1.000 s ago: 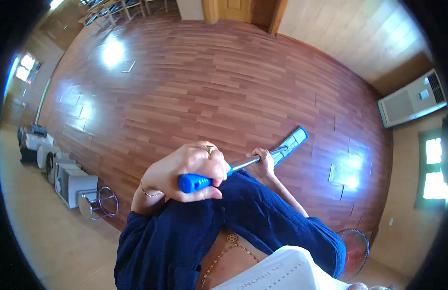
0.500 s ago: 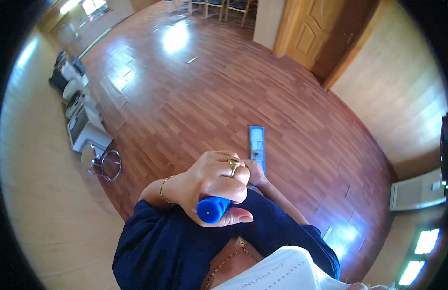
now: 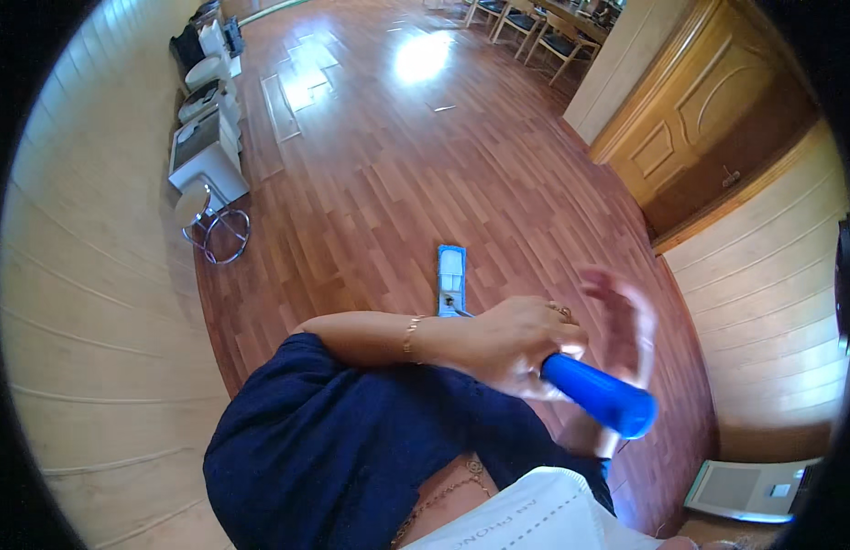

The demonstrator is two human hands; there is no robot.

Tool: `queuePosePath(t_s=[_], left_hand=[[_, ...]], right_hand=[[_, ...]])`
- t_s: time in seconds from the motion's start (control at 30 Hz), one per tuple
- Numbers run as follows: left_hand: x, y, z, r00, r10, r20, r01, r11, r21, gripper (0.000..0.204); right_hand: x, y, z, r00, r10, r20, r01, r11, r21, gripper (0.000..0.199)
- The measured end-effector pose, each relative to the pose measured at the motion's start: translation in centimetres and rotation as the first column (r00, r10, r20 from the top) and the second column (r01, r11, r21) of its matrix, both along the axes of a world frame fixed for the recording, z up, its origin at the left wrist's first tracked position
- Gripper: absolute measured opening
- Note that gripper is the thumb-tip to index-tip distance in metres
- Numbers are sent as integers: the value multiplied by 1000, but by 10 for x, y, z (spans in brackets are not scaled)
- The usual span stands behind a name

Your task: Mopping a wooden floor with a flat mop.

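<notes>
My left hand (image 3: 526,344) is wrapped around a flat mop just below the thick blue end of its handle (image 3: 603,394). The handle end sticks out of that fist toward the right and tilts up at me. Beyond my left forearm lies the flat mop head (image 3: 451,270), pale blue with a whitish middle, on the wood floor. Most of the pole is hidden behind my hand and arm. My right hand (image 3: 631,321), smeared by motion, is raised just beyond the blue grip, its fingers apart and nothing in it.
A round stool with chrome legs (image 3: 225,236) and a white cabinet (image 3: 214,156) stand along the left wall. Chairs (image 3: 560,46) are at the far right, near a wooden door (image 3: 690,128). A white box-shaped unit (image 3: 750,490) sits low by the right wall.
My right hand has let go of the lower pole and come up beside the handle end. My left hand has swung the blue end rightward. The view has shifted.
</notes>
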State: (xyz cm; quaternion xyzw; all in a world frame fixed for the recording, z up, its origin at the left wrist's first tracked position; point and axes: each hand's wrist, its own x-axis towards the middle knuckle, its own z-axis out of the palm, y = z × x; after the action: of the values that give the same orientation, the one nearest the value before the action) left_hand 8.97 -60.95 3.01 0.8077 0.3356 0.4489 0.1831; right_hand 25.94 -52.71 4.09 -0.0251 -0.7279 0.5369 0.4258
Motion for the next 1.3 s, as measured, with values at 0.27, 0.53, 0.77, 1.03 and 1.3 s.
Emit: queuePosePath(t_s=[0.27,0.53,0.77,1.03,1.3], left_hand=[[31,53,-177,975,-183,123,220,807,-548,30],[50,50,-232,995,-96,-6,82,880,-468,36],[28,28,-230,998,-30,-63,-9,845,-535,23],[-30,-24,-250,943,283,-173,-330,755,-567,21],[-60,-108,-289,622,778,-88,-737,544,-400,26]], right_hand=[[50,-10,90,986,-61,154,-79,642,762,43],[96,-50,64,923,-340,-179,329,460,824,27],[96,-53,35,893,-380,-242,440,620,649,26],[55,-39,13,992,-52,-115,104,850,517,29],[-9,-31,-21,890,456,-16,-441,869,226,37]])
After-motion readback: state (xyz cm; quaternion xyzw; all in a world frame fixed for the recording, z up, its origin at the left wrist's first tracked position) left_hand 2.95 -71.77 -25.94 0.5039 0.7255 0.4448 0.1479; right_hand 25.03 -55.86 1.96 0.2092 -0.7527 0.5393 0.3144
